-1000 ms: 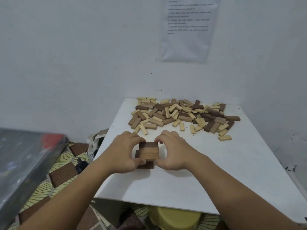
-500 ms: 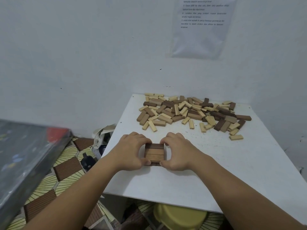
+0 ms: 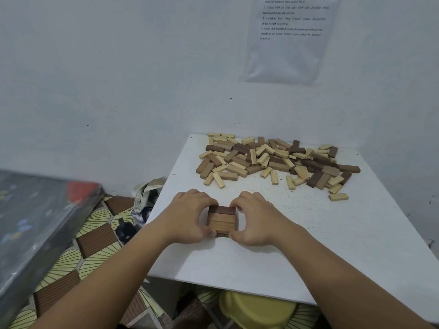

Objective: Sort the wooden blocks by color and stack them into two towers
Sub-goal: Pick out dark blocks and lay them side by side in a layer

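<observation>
Fingers (image 3: 202, 200) of the left hand (image 3: 187, 216) and right hand (image 3: 259, 219) are gripping the brown block stack (image 3: 222, 222) on the white surface (image 3: 320, 233).

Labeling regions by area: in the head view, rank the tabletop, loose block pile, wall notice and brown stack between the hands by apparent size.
1. tabletop
2. loose block pile and wall notice: too alike to rank; the notice is cut off by the frame's top edge
3. brown stack

Numbered steps on wall sheet (image 3: 291, 41): "Susun blok", "Laraskan blok"
</observation>
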Action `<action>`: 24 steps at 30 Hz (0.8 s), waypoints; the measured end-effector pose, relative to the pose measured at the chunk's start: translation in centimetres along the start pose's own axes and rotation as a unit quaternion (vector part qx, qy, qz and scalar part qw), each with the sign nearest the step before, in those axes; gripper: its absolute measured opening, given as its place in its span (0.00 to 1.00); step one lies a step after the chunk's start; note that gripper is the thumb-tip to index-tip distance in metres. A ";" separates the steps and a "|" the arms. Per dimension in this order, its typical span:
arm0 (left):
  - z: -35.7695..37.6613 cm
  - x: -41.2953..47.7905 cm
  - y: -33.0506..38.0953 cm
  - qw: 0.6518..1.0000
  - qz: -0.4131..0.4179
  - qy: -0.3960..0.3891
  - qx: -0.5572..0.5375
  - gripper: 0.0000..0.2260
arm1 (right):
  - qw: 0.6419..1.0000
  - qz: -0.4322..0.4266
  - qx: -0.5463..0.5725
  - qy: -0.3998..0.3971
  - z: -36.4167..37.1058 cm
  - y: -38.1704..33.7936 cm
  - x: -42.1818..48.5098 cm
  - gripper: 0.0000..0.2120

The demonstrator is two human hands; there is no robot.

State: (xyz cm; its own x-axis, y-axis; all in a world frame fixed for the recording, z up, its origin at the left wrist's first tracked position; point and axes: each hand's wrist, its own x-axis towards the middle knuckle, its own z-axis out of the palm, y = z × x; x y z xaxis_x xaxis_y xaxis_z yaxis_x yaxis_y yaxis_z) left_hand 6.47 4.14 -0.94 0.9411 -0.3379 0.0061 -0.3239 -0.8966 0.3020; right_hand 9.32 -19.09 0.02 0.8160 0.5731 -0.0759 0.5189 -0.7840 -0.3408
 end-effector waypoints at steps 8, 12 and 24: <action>-0.1 0.1 -0.2 1.000 0.004 -0.009 0.018 0.32 | 1.000 -0.002 -0.007 0.000 0.0 -0.2 0.0 0.32; -0.3 0.1 0.0 0.999 0.006 -0.019 0.031 0.31 | 1.000 -0.001 -0.011 0.000 0.0 -0.2 0.0 0.32; -0.6 0.3 1.1 0.996 0.006 -0.040 0.082 0.29 | 1.000 -0.002 -0.011 0.008 0.2 -0.3 -0.2 0.29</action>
State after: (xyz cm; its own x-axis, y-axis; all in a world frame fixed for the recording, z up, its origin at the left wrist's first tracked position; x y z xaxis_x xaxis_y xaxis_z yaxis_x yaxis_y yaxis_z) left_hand 6.50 3.26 -0.02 0.9288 -0.3642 -0.0687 -0.3523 -0.9251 0.1417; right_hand 8.93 -18.97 -0.01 0.8176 0.5727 -0.0593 0.5277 -0.7866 -0.3206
